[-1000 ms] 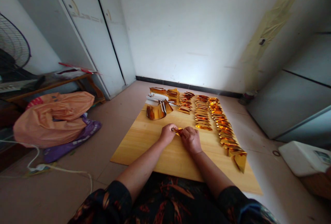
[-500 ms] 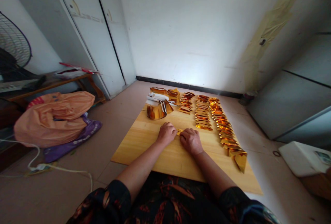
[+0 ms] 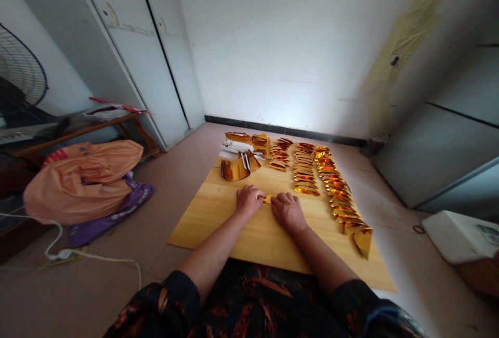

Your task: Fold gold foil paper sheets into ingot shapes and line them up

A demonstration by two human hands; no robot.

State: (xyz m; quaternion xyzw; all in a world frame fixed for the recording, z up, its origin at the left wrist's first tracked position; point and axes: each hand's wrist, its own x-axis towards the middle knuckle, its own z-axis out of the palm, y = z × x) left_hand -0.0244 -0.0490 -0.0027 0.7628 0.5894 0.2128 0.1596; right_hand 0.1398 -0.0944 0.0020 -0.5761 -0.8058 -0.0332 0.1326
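A small piece of gold foil paper lies low over the wooden board, pinched at its two ends. My left hand is closed on its left end, and my right hand on its right end. The fingers cover most of the piece, so its full shape is hidden. Beyond my left hand stands a curved stack of gold foil sheets. Folded gold foil pieces run in a row past my right hand, with a longer row of folded gold pieces along the board's right side.
White papers and more gold pieces sit at the board's far left. Orange and purple bags lie on the floor at left, near a white cable. A white box stands at right. Behind is the wall.
The gold piece between my hands looks flatter and smoother than before. Both hands keep nearly the same place, and the rows of foil are unchanged.
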